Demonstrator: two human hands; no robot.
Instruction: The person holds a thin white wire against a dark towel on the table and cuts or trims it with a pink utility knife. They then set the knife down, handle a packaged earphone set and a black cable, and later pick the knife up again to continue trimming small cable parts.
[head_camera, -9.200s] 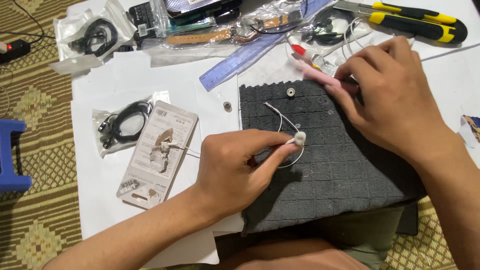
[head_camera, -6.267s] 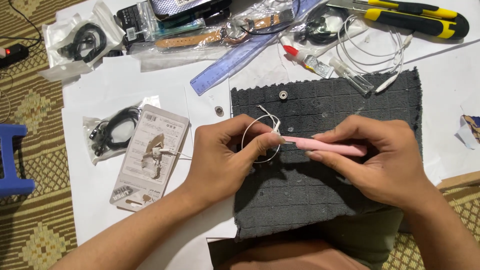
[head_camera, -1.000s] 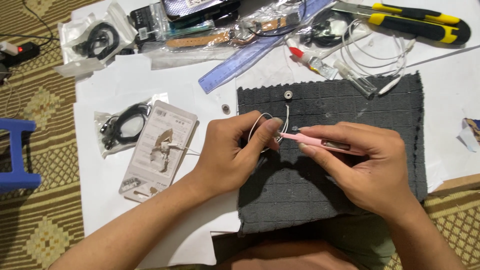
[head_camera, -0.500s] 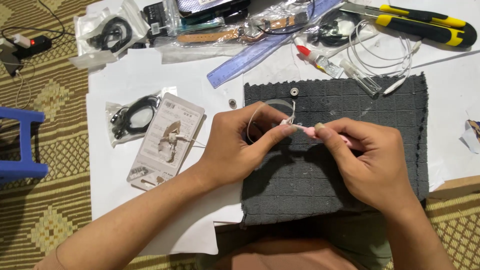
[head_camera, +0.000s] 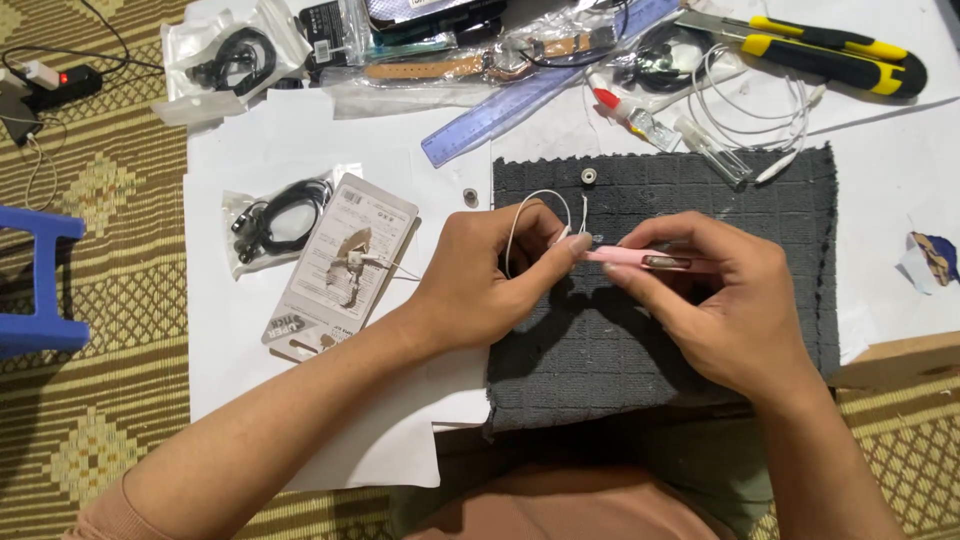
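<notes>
Grey cloth (head_camera: 700, 370) mid-table, clutter along far edge; left hand (head_camera: 490, 280) pinching white earphone (head_camera: 560, 237), right hand (head_camera: 715, 305) pinching pink tool (head_camera: 625, 257).

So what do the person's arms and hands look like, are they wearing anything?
Both hands are bare: the left hand and the right hand show no gloves, rings or watch. The forearms are bare too. At the lower left, by the elbow, an orange-brown sleeve edge shows. The fingers have short nails.
</notes>
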